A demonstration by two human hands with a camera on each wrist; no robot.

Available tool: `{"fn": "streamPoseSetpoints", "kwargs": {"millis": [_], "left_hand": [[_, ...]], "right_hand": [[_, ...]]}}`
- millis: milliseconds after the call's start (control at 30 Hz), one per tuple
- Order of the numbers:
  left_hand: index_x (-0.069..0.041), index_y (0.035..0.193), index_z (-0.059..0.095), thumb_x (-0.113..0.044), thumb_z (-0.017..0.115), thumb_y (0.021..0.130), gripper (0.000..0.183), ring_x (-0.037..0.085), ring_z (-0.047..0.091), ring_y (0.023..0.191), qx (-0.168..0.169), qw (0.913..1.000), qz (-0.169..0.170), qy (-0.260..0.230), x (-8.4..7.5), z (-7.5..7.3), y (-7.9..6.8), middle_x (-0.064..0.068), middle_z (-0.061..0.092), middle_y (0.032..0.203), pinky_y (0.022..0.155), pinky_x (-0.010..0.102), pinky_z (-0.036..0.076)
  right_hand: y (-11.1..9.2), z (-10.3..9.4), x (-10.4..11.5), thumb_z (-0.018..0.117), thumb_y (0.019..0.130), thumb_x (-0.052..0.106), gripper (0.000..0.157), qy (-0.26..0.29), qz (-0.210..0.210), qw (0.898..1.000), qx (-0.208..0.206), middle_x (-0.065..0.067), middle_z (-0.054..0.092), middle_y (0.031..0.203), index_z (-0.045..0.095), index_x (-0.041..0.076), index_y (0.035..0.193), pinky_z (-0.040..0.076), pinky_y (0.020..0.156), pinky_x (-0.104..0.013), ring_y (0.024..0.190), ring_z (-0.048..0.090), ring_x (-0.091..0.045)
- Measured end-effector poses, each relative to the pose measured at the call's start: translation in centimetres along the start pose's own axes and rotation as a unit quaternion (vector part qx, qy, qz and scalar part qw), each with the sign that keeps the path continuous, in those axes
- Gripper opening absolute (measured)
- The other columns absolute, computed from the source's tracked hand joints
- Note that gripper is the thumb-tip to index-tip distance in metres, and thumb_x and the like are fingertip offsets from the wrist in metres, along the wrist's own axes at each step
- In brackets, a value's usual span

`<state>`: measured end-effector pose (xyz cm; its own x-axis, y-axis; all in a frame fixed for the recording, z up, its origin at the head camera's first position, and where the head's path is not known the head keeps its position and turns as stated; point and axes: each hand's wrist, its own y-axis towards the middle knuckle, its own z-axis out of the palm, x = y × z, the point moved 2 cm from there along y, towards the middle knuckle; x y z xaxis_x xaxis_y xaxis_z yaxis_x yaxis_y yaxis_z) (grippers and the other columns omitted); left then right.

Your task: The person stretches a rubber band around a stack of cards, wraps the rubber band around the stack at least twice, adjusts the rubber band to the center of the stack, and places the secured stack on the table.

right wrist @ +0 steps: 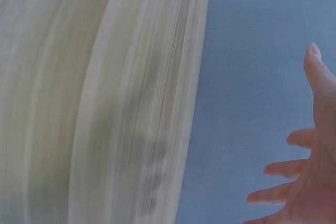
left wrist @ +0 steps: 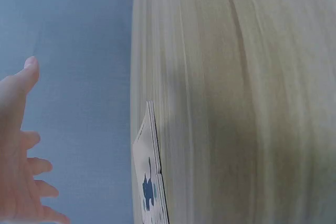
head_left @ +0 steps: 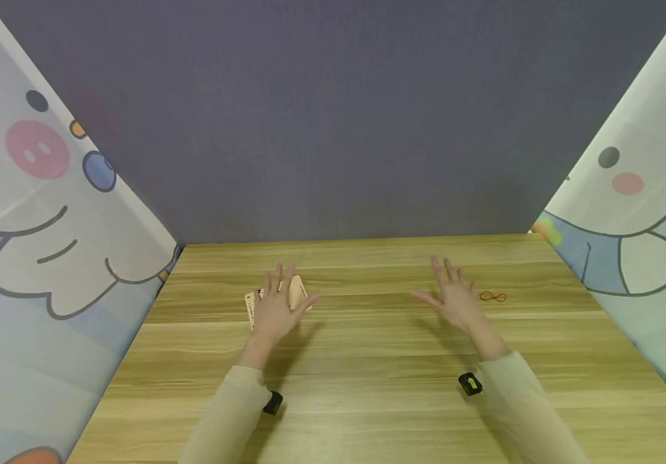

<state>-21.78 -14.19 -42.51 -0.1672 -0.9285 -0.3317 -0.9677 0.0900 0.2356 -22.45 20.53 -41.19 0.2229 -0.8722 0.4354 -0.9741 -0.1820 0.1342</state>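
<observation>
My left hand (head_left: pixel 274 312) hovers with fingers spread over a small pile of flat, cream-coloured cards (head_left: pixel 299 292), hiding the middle of it. In the left wrist view the cards (left wrist: pixel 143 156) lie stacked with thin layered edges and a dark blue printed figure on top. The left hand (left wrist: pixel 18 166) holds nothing there, thumb held apart from the fingers. Farther right, my right hand (head_left: pixel 457 303) is also spread above the table and empty. Just beyond its little-finger side lies a thin reddish-orange loop (head_left: pixel 492 297) twisted into a figure eight. The right wrist view shows the right hand (right wrist: pixel 310 177) with fingers extended.
A wood-grain table (head_left: pixel 367 380) spans the area below both hands. A dark grey panel (head_left: pixel 344 129) rises at its back edge, and cartoon-printed curtains (head_left: pixel 48 258) flank both sides. Each wrist carries a small black device (head_left: pixel 470 384).
</observation>
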Motion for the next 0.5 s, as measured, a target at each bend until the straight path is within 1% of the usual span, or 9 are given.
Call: {"fn": "streamPoseSetpoints", "kwargs": {"millis": [100,200,300,367,500], "left_hand": [[-0.019,0.143,0.014,-0.064,0.041,0.081,0.081,0.041,0.012,0.129,-0.032,0.9990,0.000,-0.031,0.3,-0.3,-0.4,0.013,0.014,0.146,0.095,0.070,0.021],[-0.015,0.142,0.021,-0.059,0.047,0.082,0.079,0.043,0.021,0.126,-0.072,0.9952,-0.003,-0.067,0.6,-0.7,-0.8,0.017,0.022,0.143,0.094,0.069,0.026],[-0.011,0.140,0.025,-0.054,0.052,0.082,0.077,0.044,0.027,0.123,-0.103,0.9883,-0.012,-0.112,1.0,-1.1,-1.2,0.020,0.026,0.140,0.094,0.064,0.031],[-0.008,0.139,0.027,-0.052,0.054,0.082,0.077,0.042,0.030,0.122,-0.117,0.9826,-0.022,-0.143,1.4,-1.3,-1.5,0.021,0.028,0.139,0.093,0.059,0.037],[-0.002,0.136,0.032,-0.049,0.056,0.082,0.076,0.038,0.033,0.122,-0.139,0.9703,-0.049,-0.192,2.2,-1.4,-2.0,0.020,0.032,0.137,0.095,0.052,0.040]], "right_hand": [[-0.2,-0.2,-0.3,0.048,0.082,0.057,0.089,0.012,-0.006,1.000,-0.015,-0.029,0.007,0.141,0.003,0.010,0.143,0.007,0.090,-0.077,0.122,0.010,-0.055],[-0.4,-0.4,-0.7,0.051,0.084,0.051,0.085,0.021,-0.019,0.999,-0.039,-0.032,0.014,0.139,0.009,0.004,0.142,0.015,0.090,-0.076,0.120,0.019,-0.055],[-0.7,-0.5,-1.3,0.054,0.085,0.044,0.081,0.039,-0.032,0.996,-0.072,-0.035,0.021,0.135,0.017,-0.003,0.139,0.025,0.089,-0.072,0.115,0.027,-0.055],[-0.8,-0.6,-1.7,0.056,0.085,0.039,0.078,0.058,-0.037,0.993,-0.091,-0.037,0.025,0.131,0.020,-0.007,0.137,0.031,0.088,-0.069,0.112,0.031,-0.055],[-1.2,-0.9,-2.7,0.058,0.086,0.034,0.073,0.104,-0.025,0.987,-0.116,-0.038,0.030,0.128,0.024,-0.010,0.134,0.033,0.089,-0.066,0.111,0.032,-0.054]]}}
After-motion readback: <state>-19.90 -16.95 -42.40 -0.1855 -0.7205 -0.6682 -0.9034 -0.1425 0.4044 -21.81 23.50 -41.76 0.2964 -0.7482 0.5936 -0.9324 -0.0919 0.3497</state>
